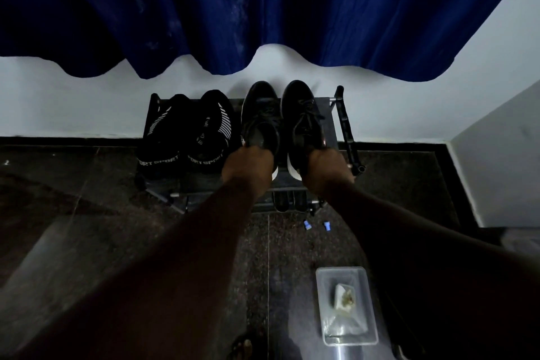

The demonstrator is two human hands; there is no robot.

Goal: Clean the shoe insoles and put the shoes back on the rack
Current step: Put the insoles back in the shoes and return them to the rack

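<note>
Two black lace-up shoes with white soles rest on the top shelf of a small black shoe rack (347,126), toes toward the wall. My left hand (248,165) grips the heel of the left shoe (260,114). My right hand (325,168) grips the heel of the right shoe (302,114). A pair of black knit sport shoes (187,131) with white stripes and lettering sits on the left half of the same shelf. No insole shows outside the shoes.
A clear plastic tray (368,301) holding a soiled white wipe lies on the dark floor at the near right. Two small blue caps (315,225) lie below the rack. A blue curtain (263,9) hangs over the white wall. More footwear sits on the lower shelf.
</note>
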